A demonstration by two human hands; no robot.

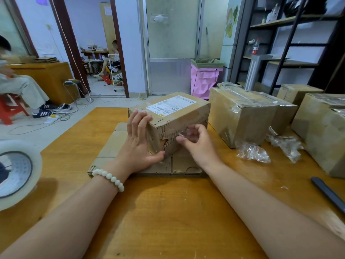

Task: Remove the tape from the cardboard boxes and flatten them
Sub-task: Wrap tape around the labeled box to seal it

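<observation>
A worn cardboard box [179,116] with a white shipping label on top stands on a flattened piece of cardboard [112,146] in the middle of the table. My left hand [139,141] lies flat against the box's left side, fingers straight, thumb under the torn front corner. My right hand [196,141] is at the box's front face and pinches a crumpled strip of clear tape [186,132] between thumb and fingers. The tape still touches the box's front.
Three taped cardboard boxes [242,116] [298,93] [324,131] stand on the right of the wooden table [168,212]. Wads of removed clear tape [252,152] lie beside them. A dark knife handle [328,193] lies at the right edge. A tape roll [16,172] is near left. A person sits far left.
</observation>
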